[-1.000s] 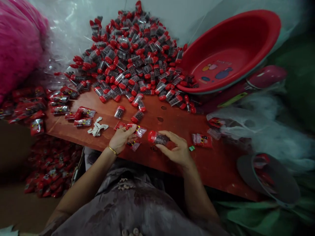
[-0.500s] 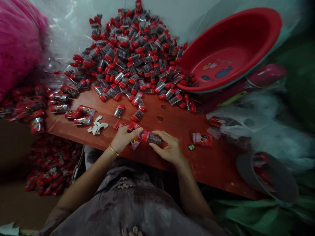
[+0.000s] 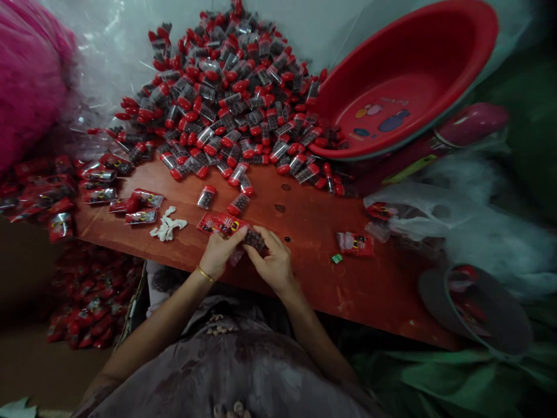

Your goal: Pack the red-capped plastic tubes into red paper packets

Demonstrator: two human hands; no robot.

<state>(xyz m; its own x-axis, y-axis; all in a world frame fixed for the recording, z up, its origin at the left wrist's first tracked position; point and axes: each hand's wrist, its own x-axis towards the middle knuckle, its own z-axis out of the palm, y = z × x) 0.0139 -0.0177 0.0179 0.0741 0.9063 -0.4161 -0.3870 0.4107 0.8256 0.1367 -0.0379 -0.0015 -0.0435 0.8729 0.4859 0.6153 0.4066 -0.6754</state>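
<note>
My left hand [image 3: 223, 251], with a gold bracelet at the wrist, pinches a red printed plastic wrapper [image 3: 237, 255] near the table's front edge. Against it, my right hand [image 3: 275, 264] is closed around a small clear container [image 3: 255, 239] of dark contents. The container's red end, seen earlier, is now hidden between the hands. More flat red printed wrappers [image 3: 213, 223] lie just beyond my left fingers. Two red-capped containers, one upright-looking [image 3: 206, 197] and one on its side [image 3: 239, 204], rest on the table beyond them.
A large heap of red-capped containers [image 3: 235, 98] fills the back, beside a tilted red basin [image 3: 418, 75]. Wrapped packets [image 3: 141, 216] and white scraps [image 3: 167, 225] lie left. A packet [image 3: 355, 244], clear bags [image 3: 478, 226] and a grey bucket [image 3: 478, 307] are at right.
My right hand has moved left and closer to my left hand, bringing the container in against the wrapper. The red end of the container has gone out of sight.
</note>
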